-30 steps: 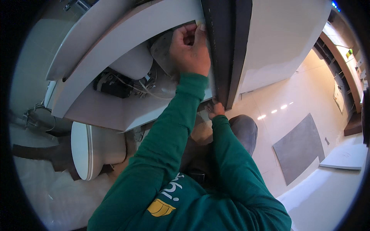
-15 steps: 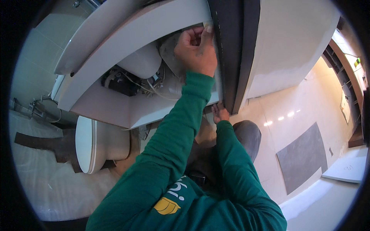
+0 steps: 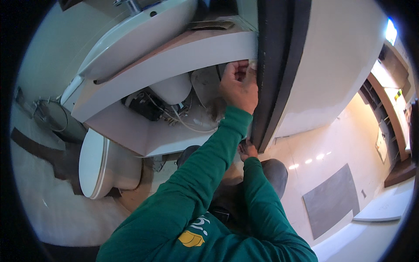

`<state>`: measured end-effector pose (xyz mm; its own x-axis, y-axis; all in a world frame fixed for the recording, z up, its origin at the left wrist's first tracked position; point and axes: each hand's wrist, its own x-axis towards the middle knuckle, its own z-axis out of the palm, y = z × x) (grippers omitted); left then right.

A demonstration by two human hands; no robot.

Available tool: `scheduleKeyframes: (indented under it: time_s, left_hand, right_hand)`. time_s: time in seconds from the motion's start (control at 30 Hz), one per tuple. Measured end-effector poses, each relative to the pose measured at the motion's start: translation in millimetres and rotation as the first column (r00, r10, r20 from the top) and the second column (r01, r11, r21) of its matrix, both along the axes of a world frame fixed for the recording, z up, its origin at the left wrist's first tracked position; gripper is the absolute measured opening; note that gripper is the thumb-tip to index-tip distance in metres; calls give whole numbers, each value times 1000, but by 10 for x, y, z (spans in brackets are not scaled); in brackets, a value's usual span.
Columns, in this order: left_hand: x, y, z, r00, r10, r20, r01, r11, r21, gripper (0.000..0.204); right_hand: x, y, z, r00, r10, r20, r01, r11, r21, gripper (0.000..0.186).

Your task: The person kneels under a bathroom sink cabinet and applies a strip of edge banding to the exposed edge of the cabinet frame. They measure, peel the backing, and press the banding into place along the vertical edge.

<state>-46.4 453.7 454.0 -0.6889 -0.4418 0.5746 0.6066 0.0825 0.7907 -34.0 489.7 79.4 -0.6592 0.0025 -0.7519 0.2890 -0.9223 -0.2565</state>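
Observation:
My left hand [image 3: 239,85] is raised to the upper right corner of a white vanity cabinet's [image 3: 163,59] opening. Its fingers are curled, with thumb and forefinger pinched at the edge beside a dark door frame [image 3: 279,65]. A small pale bit shows at those fingertips, too small to name. Lower down, my right hand [image 3: 248,151] is at the bottom of the cabinet's right edge, close to the foot of the frame. Its fingers are bent together, and what they hold, if anything, is hidden.
Inside the cabinet are a white rounded basin underside [image 3: 172,89], a black device [image 3: 146,107] and loose hoses. A white sink [image 3: 135,37] stands on top. The toilet [image 3: 94,166] is at left. A grey sheet [image 3: 331,201] lies on the floor at right.
My view has shifted, so the cabinet and both hands appear lower, and more of the sink and counter shows. The hands keep their places at the cabinet edge.

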Motion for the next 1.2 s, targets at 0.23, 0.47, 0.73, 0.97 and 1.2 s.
scheduleKeyframes:
  time_s: [0.23,0.47,0.73,0.97,1.2]
  left_hand:
    - [-87,-64,26,994,-103,-22,104,993,61,21]
    - [-66,-25,30,995,39,-89,-41,999,-21,20]
    - [-105,-35,-84,996,35,-84,-38,999,-33,22]
    - [-21,-86,28,995,-74,67,73,997,12,26]
    - [61,-165,335,968,-142,208,152,988,-30,24]
  right_hand:
    - [-89,114,-391,972,97,-212,-88,995,50,35]
    - [2,55,-415,949,179,-261,-176,984,35,30]
    - [110,39,-3,961,127,-244,-104,989,108,35]
    - [143,159,-137,931,157,-330,-88,972,216,36]
    - [166,-6,-265,949,131,-287,-87,983,161,28]
